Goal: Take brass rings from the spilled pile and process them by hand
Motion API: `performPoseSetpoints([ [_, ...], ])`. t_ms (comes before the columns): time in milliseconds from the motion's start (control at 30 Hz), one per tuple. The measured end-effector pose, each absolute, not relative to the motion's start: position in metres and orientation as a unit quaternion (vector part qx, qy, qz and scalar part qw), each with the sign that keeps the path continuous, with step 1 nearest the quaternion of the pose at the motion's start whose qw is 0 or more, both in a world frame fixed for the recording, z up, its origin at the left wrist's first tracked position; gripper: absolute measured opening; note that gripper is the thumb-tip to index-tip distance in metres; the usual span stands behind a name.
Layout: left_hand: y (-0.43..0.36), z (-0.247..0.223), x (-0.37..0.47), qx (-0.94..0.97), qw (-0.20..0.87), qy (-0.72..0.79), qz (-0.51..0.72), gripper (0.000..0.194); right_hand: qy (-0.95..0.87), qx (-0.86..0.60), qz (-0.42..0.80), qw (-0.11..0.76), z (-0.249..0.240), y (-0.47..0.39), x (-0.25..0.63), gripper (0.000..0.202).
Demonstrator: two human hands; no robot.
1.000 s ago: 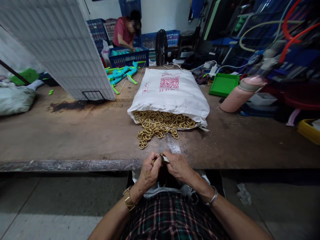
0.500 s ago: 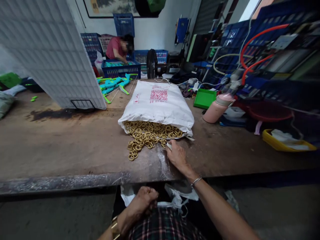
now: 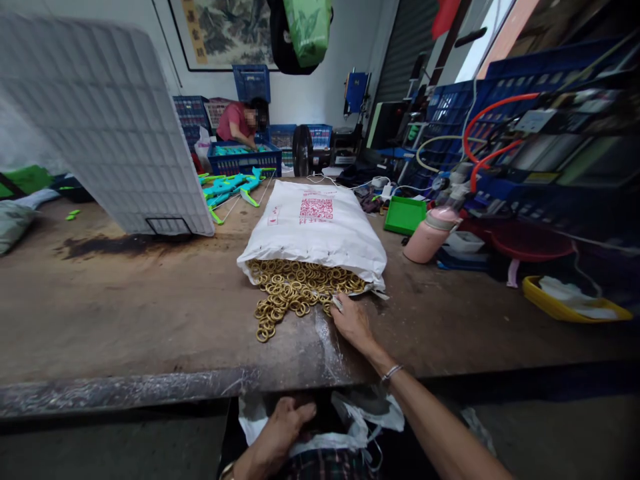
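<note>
A white woven sack (image 3: 320, 233) with a red printed code lies on the table, its mouth facing me. Gold-coloured rings (image 3: 285, 297) spill from it in a loose heap. My right hand (image 3: 351, 323) rests at the heap's right edge, fingers bent together against the rings, a white wrap or scrap at the fingertips; what they grip is hidden. Below the table edge my left hand (image 3: 287, 427) is over an opened white plastic bag (image 3: 353, 430) on my lap. Its thumb stands apart from the fingers, which are partly hidden; I see nothing held.
A tilted white ribbed panel (image 3: 115, 133) stands at left. Teal toy bows (image 3: 230, 187) lie behind it. A person (image 3: 237, 123) works over a blue crate (image 3: 245, 161) at the back. A green tray (image 3: 405, 215), pink bottle (image 3: 431, 235) and yellow tray (image 3: 575, 310) sit at right.
The view has tilted up, so everything sits lower in the picture. My left hand's thumb has spread from its curled fingers over the lap bag. My right hand stays by the rings.
</note>
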State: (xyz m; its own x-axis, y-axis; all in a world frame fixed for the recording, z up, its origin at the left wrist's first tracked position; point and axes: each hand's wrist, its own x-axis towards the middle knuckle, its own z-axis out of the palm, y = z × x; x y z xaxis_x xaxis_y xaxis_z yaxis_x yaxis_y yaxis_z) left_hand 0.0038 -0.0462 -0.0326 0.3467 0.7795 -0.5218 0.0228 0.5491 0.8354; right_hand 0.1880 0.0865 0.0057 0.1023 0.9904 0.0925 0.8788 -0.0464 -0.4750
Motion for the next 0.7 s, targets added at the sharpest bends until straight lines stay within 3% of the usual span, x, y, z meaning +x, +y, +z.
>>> performPoseSetpoints([
  [133,-0.050,0.001,0.008,0.492,0.685,0.473,0.255,0.019,-0.669,-0.636,0.234,0.305,0.002,0.062,0.190,0.016],
  [333,-0.022,0.029,0.021,0.454,0.572,0.542,0.415,0.034,-0.669,-0.566,0.344,0.338,0.008,0.023,0.171,0.014],
  [433,-0.007,0.025,0.020,0.432,0.601,0.527,0.418,0.041,-0.673,-0.539,0.375,0.342,0.014,0.013,0.162,0.014],
  [700,-0.006,0.015,0.012,0.406,0.655,0.505,0.388,0.037,-0.592,-0.538,0.491,0.345,0.014,0.012,0.152,0.020],
])
